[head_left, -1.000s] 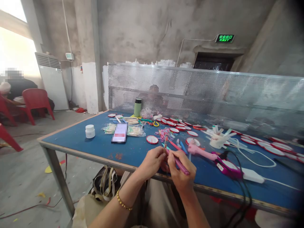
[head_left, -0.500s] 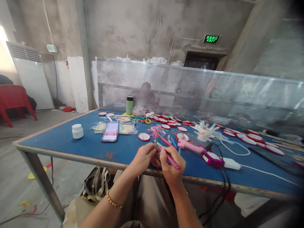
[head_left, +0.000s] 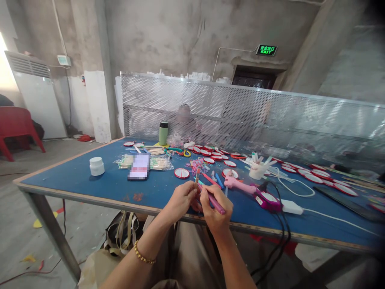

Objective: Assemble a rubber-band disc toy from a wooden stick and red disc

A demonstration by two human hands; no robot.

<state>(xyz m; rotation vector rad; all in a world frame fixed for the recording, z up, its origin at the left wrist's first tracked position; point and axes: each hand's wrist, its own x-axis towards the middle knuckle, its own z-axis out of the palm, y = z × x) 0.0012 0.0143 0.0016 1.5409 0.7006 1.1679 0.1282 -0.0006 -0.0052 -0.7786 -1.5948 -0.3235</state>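
My left hand (head_left: 180, 200) and my right hand (head_left: 215, 208) meet over the near edge of the blue table (head_left: 90, 182). The right hand's fingers are closed round a pink stick (head_left: 217, 204) that slants down to the right. The left hand pinches a thin stick (head_left: 197, 176) that points up from between its fingers. A small red piece shows between the two hands. A gold bracelet (head_left: 143, 257) is on my left wrist.
A pink glue gun (head_left: 255, 192) with a black cable lies right of my hands. Several red-rimmed round discs (head_left: 182, 173), coloured sticks, a white jar (head_left: 96, 165), a green flask (head_left: 163, 133) and a cup of sticks (head_left: 258, 168) are on the table. A perforated metal screen (head_left: 240, 116) stands behind, with a person beyond it.
The view has swung to the right and a little closer to the table. My hands stay together on the sticks at the table edge, with hardly any change in grip.
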